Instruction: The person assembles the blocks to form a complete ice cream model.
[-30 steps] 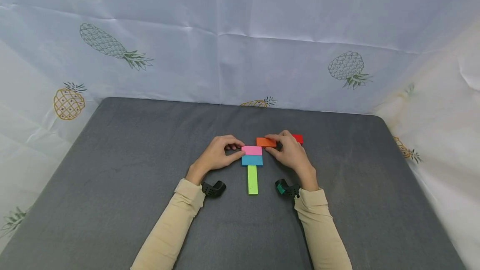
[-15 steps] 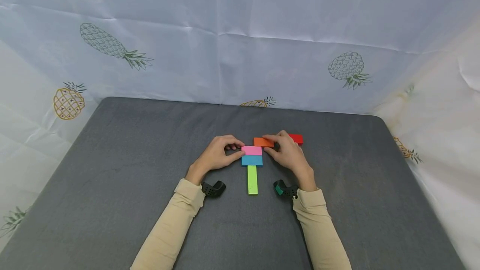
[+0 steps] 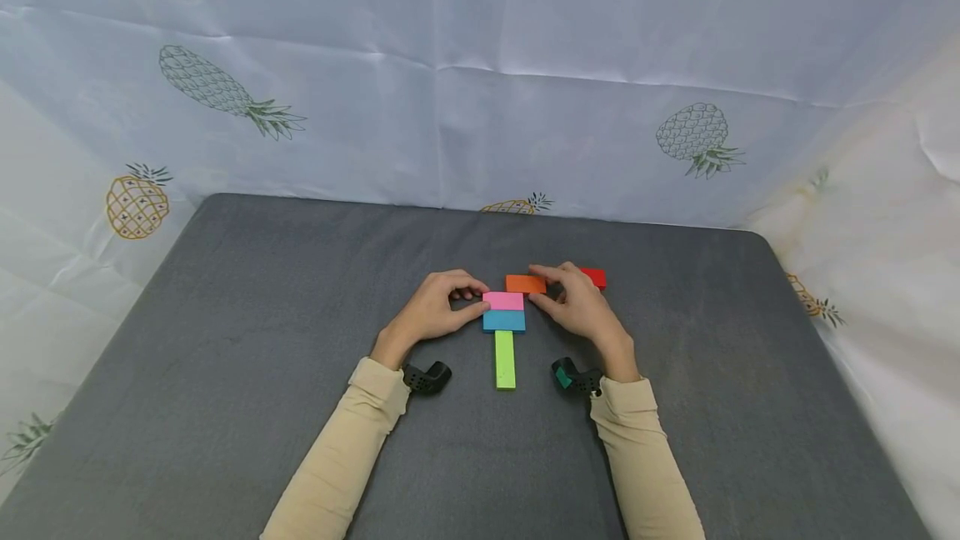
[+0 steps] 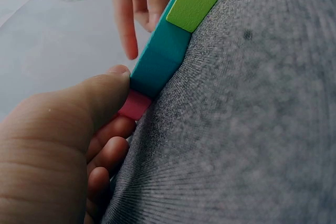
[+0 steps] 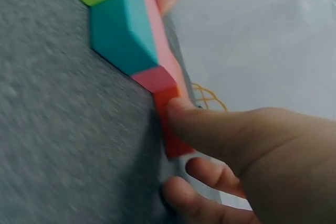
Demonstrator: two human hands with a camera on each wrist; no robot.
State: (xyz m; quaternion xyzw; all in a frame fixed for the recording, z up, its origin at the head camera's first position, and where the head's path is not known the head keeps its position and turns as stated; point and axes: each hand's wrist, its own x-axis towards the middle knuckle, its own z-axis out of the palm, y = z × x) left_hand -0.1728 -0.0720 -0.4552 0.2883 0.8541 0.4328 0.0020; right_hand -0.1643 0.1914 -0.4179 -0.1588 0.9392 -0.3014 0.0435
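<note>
grey tabletop (image 3: 247, 340): left hand (image 3: 433, 307) touches pink block (image 3: 503, 301), right hand (image 3: 579, 305) orange block (image 3: 522, 283).

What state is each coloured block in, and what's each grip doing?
Green block: pointing lengthwise, far end against blue.
Blue block: crosswise, between green and pink.
Pink block: crosswise, long side against blue.
Orange block: crosswise beyond pink, touching it, offset to the right.
Red block: apart from the rest, partly hidden.
Left grip: fingers curled at pink's left end.
Right grip: astride orange, thumb on its near side.
</note>
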